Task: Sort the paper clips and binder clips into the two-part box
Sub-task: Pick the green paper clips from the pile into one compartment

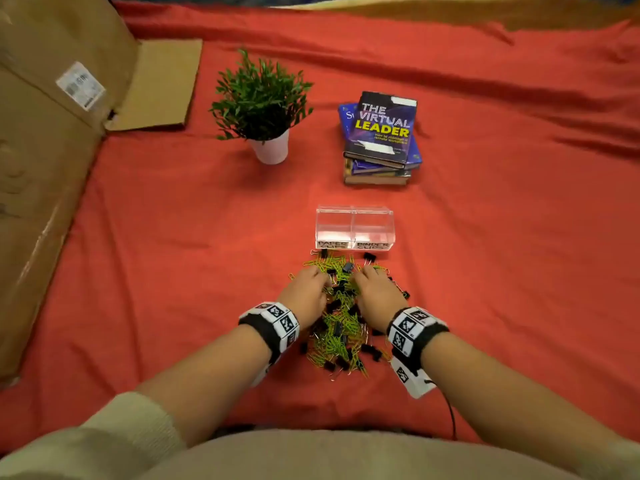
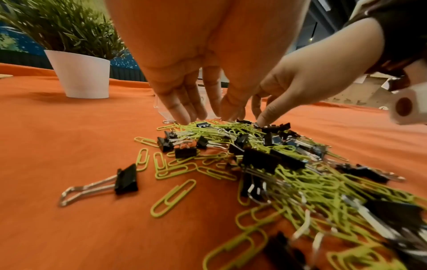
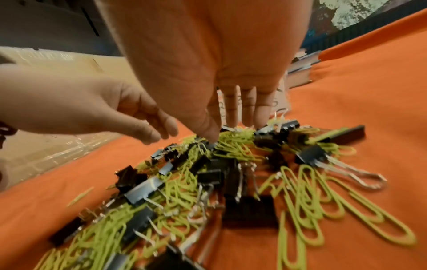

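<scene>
**Both hands in the clip pile, box empty**

Low in the middle of the head view, green paper clips (image 1: 337, 336) and black binder clips (image 1: 338, 329) lie mixed in one pile on the red-covered surface (image 1: 166, 237). The left hand (image 1: 304, 289) and right hand (image 1: 375, 289) rest on the pile's far end, fingers pointing down into it. Each grip is loose and holds nothing that I can make out. Just above the pile stands the clear two-part box (image 1: 354, 227), labelled PAPER CLIPS on the left and BINDER CLIPS on the right. Higher up stand a potted plant (image 1: 263, 105) and stacked books (image 1: 381, 136).
</scene>
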A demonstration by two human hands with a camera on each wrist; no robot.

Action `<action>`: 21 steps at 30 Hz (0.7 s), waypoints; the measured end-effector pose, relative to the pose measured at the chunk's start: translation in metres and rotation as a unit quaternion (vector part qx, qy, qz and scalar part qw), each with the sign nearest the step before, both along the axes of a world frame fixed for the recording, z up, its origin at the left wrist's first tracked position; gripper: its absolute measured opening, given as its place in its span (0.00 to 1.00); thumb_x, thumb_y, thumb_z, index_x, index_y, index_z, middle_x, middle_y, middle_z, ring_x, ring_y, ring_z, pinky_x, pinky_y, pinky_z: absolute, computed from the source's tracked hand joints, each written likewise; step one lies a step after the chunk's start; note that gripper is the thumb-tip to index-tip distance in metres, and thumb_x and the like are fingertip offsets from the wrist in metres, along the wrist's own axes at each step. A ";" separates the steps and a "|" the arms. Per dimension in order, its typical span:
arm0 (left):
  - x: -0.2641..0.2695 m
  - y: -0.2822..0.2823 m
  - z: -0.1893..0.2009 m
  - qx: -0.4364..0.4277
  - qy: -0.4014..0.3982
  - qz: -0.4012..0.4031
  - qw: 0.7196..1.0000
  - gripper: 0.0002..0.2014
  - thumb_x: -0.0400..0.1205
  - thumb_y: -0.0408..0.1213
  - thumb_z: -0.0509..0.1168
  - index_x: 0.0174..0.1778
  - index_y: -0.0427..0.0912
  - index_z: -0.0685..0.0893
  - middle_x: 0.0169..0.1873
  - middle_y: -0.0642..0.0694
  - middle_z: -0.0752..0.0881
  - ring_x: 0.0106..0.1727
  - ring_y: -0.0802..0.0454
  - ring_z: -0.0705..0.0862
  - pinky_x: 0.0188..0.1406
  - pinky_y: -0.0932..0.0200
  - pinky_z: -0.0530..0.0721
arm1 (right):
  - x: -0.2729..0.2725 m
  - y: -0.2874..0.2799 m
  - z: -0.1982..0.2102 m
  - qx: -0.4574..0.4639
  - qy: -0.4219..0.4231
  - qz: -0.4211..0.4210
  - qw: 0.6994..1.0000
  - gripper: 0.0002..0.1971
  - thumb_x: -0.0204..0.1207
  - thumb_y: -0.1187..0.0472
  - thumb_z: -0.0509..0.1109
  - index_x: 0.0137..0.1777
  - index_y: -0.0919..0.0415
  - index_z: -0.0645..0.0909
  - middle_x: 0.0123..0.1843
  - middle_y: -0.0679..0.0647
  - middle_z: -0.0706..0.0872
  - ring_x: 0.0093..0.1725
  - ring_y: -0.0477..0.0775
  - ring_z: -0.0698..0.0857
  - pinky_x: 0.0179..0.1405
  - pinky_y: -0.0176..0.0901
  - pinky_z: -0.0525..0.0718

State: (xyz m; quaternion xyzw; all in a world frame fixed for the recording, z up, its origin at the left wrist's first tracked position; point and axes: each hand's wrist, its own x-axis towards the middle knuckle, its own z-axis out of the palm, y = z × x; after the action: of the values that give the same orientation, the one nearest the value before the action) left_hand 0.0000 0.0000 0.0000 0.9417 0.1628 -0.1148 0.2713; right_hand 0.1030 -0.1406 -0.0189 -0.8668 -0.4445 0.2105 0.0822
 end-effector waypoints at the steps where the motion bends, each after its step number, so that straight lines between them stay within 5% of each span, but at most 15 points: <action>1: 0.005 0.002 -0.003 0.002 -0.005 0.008 1.000 0.15 0.82 0.32 0.61 0.65 0.43 0.78 0.60 0.48 0.76 0.59 0.51 0.77 0.60 0.58 0.80 | 0.002 -0.002 -0.002 -0.007 -0.006 -0.008 1.000 0.23 0.73 0.70 0.66 0.68 0.58 0.73 0.64 0.53 0.76 0.63 0.54 0.74 0.66 0.50 0.79; 6: 0.019 0.011 -0.011 0.012 -0.014 0.021 1.000 0.19 0.81 0.26 0.61 0.69 0.40 0.77 0.62 0.47 0.77 0.57 0.51 0.80 0.61 0.60 0.82 | 0.009 -0.014 -0.003 -0.007 -0.002 -0.054 0.999 0.13 0.76 0.68 0.63 0.59 0.59 0.78 0.59 0.54 0.80 0.59 0.54 0.76 0.63 0.47 0.79; 10: 0.021 0.012 -0.020 0.036 -0.002 0.010 0.999 0.18 0.79 0.24 0.63 0.65 0.39 0.79 0.59 0.46 0.78 0.58 0.48 0.80 0.59 0.54 0.83 | 0.015 -0.003 0.003 0.045 0.012 -0.030 0.998 0.15 0.77 0.71 0.61 0.62 0.62 0.79 0.60 0.56 0.82 0.63 0.56 0.76 0.68 0.48 0.77; 16: 0.020 0.011 -0.029 0.058 0.020 -0.006 0.998 0.10 0.81 0.32 0.63 0.59 0.37 0.80 0.56 0.43 0.78 0.59 0.44 0.78 0.56 0.51 0.79 | 0.014 0.024 -0.003 0.009 0.009 0.004 1.000 0.17 0.78 0.67 0.64 0.67 0.67 0.76 0.64 0.60 0.77 0.67 0.60 0.74 0.68 0.48 0.75; 21: 0.015 0.013 -0.032 0.032 0.035 0.011 0.999 0.10 0.83 0.36 0.61 0.56 0.36 0.79 0.55 0.41 0.78 0.56 0.43 0.79 0.57 0.49 0.80 | 0.014 0.028 -0.010 -0.010 0.023 -0.031 0.999 0.12 0.79 0.64 0.66 0.60 0.66 0.80 0.64 0.60 0.77 0.65 0.59 0.75 0.69 0.49 0.76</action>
State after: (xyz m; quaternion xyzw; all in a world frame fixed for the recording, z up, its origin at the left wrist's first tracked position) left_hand 0.0153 0.0126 -0.0316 0.9435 0.1857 -0.1396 0.2362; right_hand 0.1168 -0.1122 -0.0287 -0.8758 -0.4134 0.2322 0.0900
